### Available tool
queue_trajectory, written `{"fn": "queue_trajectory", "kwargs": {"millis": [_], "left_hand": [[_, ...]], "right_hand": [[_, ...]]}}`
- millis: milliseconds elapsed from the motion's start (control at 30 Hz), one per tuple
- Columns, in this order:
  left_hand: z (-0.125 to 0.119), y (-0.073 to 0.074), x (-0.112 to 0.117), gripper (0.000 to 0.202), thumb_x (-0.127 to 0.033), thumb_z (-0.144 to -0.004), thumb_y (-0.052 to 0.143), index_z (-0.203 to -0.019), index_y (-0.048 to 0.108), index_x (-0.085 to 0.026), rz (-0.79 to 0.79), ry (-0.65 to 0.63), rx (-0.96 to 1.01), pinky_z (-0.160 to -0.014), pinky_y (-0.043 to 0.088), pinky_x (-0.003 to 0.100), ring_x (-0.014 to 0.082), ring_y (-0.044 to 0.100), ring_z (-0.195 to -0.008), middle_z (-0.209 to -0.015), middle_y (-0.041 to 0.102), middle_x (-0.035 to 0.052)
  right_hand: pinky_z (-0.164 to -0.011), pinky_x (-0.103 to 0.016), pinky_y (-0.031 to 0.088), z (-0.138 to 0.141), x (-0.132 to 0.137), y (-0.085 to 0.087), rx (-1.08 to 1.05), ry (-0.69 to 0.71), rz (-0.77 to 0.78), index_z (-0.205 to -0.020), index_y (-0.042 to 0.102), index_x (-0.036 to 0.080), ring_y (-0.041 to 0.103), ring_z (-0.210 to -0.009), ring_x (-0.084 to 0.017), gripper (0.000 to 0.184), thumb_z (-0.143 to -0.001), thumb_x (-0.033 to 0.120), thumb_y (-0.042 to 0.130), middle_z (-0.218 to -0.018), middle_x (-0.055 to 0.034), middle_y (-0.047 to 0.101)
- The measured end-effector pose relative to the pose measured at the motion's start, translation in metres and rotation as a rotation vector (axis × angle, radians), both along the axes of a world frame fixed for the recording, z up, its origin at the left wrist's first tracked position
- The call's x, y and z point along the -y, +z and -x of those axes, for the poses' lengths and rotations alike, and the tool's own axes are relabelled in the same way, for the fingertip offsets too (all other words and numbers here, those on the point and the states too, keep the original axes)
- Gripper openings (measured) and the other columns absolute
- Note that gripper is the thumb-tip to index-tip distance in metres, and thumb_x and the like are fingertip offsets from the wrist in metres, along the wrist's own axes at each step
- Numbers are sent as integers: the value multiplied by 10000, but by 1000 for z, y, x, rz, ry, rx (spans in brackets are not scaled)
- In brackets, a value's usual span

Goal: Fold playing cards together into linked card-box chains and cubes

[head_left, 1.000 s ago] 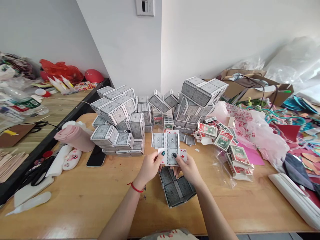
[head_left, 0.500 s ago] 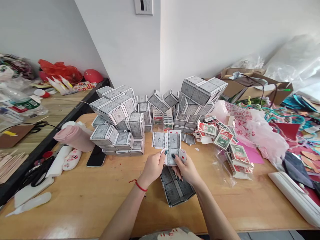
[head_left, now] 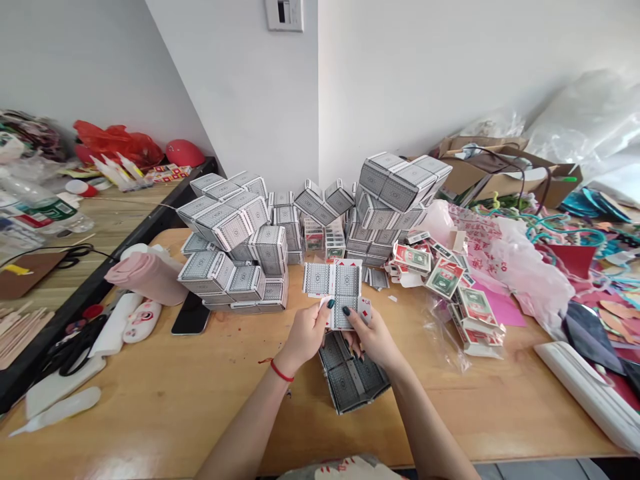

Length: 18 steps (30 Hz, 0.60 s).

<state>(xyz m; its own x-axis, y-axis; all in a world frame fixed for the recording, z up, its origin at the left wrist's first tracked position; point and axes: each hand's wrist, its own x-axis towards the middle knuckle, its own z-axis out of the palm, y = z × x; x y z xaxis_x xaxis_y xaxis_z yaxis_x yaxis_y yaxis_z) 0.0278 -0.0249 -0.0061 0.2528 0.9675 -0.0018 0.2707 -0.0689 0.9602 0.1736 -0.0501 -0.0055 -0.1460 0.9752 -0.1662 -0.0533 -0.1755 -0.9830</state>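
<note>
Both my hands pinch one piece made of joined playing cards (head_left: pixel 338 290), grey patterned backs up, held just above the wooden table (head_left: pixel 165 400). My left hand (head_left: pixel 303 333) grips its lower left edge with the thumb on top. My right hand (head_left: pixel 373 337) grips the lower right edge, where a red diamond card face shows. Below my hands lies a flat panel of joined cards (head_left: pixel 355 380) on the table. Behind stand piles of card cubes (head_left: pixel 235 240), a second pile (head_left: pixel 395 193) to the right.
Loose red and green card boxes (head_left: pixel 450 287) lie at right by a pink plastic bag (head_left: pixel 520 267). A phone (head_left: pixel 190 313), a pink roll (head_left: pixel 145 275), scissors (head_left: pixel 70 347) and a white glue bottle (head_left: pixel 55 408) lie at left. A white stapler-like bar (head_left: pixel 590 393) sits at far right.
My hands and the card piece have barely shifted; both thumbs slid slightly closer together on its lower part.
</note>
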Motion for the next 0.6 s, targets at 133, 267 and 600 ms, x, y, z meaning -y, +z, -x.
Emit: {"fn": "queue_trajectory", "kwargs": {"millis": [133, 267, 600], "left_hand": [[2, -1, 2, 486, -559, -841, 358, -740, 596, -148, 195, 86, 418, -588, 440, 274, 161, 576, -620, -663, 634, 47], [-3, -2, 6, 344, -423, -779, 550, -896, 639, -112, 435, -1, 774, -726, 470, 342, 220, 614, -803, -856, 681, 106], [-10, -2, 17, 273, -356, -811, 534, -925, 635, -128, 634, -173, 967, -788, 476, 373, 222, 605, -849, -992, 651, 124]], "right_hand": [[-250, -168, 249, 1, -1, 1, -74, 36, 29, -673, 418, 194, 357, -258, -52, 391, -813, 558, 450, -419, 86, 429], [-256, -159, 225, 4, -1, 2, -86, 28, 36, -650, 398, 196, 315, -268, -35, 391, -814, 544, 463, -426, 92, 400], [-277, -174, 248, 10, 1, 2, -40, -27, 19, -691, 373, 217, 288, -293, -51, 361, -804, 543, 478, -416, 109, 346]]}}
